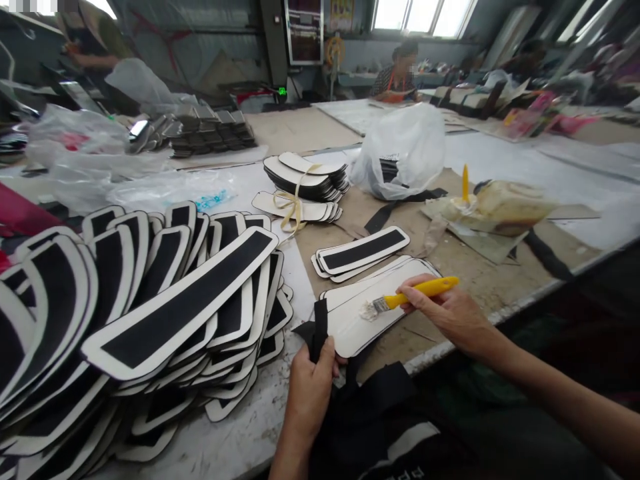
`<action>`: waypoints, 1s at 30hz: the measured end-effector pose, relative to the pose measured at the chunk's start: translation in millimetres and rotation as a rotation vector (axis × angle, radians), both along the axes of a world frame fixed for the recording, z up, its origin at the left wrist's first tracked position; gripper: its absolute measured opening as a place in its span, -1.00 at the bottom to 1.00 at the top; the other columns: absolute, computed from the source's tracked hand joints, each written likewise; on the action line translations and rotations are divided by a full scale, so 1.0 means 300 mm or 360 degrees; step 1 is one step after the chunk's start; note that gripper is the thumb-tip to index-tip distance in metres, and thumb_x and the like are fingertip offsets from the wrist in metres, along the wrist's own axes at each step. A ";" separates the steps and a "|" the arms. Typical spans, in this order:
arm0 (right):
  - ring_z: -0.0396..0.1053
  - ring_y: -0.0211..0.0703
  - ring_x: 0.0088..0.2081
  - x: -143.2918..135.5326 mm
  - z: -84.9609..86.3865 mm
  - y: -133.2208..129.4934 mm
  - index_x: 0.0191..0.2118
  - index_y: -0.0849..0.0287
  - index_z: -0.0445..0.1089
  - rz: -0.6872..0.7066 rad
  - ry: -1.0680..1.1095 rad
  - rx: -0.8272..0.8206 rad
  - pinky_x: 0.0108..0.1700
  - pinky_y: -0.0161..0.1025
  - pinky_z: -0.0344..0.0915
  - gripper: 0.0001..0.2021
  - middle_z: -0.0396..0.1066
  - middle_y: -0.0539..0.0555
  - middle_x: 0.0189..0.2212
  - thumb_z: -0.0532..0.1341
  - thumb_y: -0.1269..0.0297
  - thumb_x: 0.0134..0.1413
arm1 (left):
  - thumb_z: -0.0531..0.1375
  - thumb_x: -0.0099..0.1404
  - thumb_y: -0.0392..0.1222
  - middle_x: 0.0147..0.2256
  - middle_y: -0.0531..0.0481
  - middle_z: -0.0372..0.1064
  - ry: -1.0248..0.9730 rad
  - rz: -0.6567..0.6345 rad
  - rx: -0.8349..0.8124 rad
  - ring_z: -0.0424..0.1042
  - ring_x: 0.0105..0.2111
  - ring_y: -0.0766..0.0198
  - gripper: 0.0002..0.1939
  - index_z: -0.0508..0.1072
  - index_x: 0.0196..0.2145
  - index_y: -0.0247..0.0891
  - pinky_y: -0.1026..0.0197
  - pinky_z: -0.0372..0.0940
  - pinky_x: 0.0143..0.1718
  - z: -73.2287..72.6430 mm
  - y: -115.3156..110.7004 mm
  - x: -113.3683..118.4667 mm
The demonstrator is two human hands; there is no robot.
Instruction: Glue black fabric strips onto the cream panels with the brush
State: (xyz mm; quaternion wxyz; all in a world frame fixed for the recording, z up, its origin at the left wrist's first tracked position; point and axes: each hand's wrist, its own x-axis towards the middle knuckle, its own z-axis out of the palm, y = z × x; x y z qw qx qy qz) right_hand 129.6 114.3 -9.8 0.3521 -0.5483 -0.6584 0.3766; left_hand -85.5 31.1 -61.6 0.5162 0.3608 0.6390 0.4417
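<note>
My right hand (pixel 447 310) grips a yellow-handled brush (pixel 423 291), its whitish bristles resting on the top one of some plain white curved pieces (pixel 370 300). At the near left end of these pieces, my left hand (pixel 313 380) pinches a black strip (pixel 321 327) that stands up between thumb and fingers. Just behind lie a few white pieces with black centres (pixel 364 251). A large heap of similar black-centred pieces (pixel 185 303) covers the table's left side.
Behind are a tied stack of white pieces (pixel 305 180), a clear plastic bag (pixel 400 150) and a glue-stained container (pixel 513 207) with a yellow handle upright beside it. The table's edge (pixel 550 287) runs along the right. A person (pixel 395 77) sits across the table.
</note>
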 end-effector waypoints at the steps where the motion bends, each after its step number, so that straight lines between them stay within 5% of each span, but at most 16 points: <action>1: 0.45 -0.14 -0.41 0.017 0.001 0.001 -0.31 0.15 0.41 -0.0021 -0.0090 0.0071 -0.36 -0.24 0.43 -0.72 0.47 0.08 -0.38 0.16 0.03 0.09 | 0.09 0.25 0.07 -0.65 0.08 0.23 0.0025 -0.0004 -0.0001 0.23 -0.59 0.34 -0.61 0.36 -0.55 -0.29 0.28 0.12 -0.48 0.000 0.000 0.001; 6: 0.43 -0.09 -0.31 0.097 0.014 0.010 -0.31 0.14 0.41 -0.0168 -0.0515 0.0424 -0.22 -0.18 0.37 -0.76 0.45 0.08 -0.35 0.12 0.10 0.14 | 0.13 0.17 0.16 -0.67 0.04 0.28 0.0046 0.0095 -0.0028 0.25 -0.60 0.30 -0.56 0.36 -0.61 -0.27 0.26 0.14 -0.48 -0.019 -0.001 0.006; 12: 0.41 -0.07 -0.23 0.152 0.024 0.021 -0.27 0.13 0.37 -0.0168 -0.0623 0.0699 -0.12 -0.14 0.34 -0.85 0.44 0.10 -0.31 0.11 0.21 0.15 | 0.16 0.10 0.23 -0.66 0.00 0.32 0.0098 0.0116 -0.0047 0.30 -0.56 0.25 -0.51 0.35 -0.66 -0.27 0.23 0.18 -0.41 -0.034 0.002 0.007; 22: 0.42 -0.07 -0.18 0.163 0.044 -0.003 -0.17 0.11 0.38 0.0091 -0.0968 0.1008 -0.11 -0.13 0.39 -0.83 0.44 0.15 -0.25 0.08 0.35 0.16 | 0.11 0.04 0.35 -0.66 -0.02 0.33 0.0216 0.0151 -0.0108 0.27 -0.56 0.21 -0.43 0.32 -0.74 -0.22 0.20 0.15 -0.40 0.018 -0.003 0.021; 30: 0.39 -0.10 -0.14 0.120 0.018 -0.063 -0.03 0.15 0.32 0.0388 -0.0962 0.1048 -0.13 -0.19 0.41 -0.73 0.42 0.18 -0.20 0.09 0.45 0.15 | 0.13 -0.01 0.38 -0.69 0.00 0.29 0.0182 0.0180 -0.0173 0.25 -0.59 0.20 -0.43 0.37 -0.70 -0.23 0.17 0.13 -0.46 -0.025 -0.004 0.018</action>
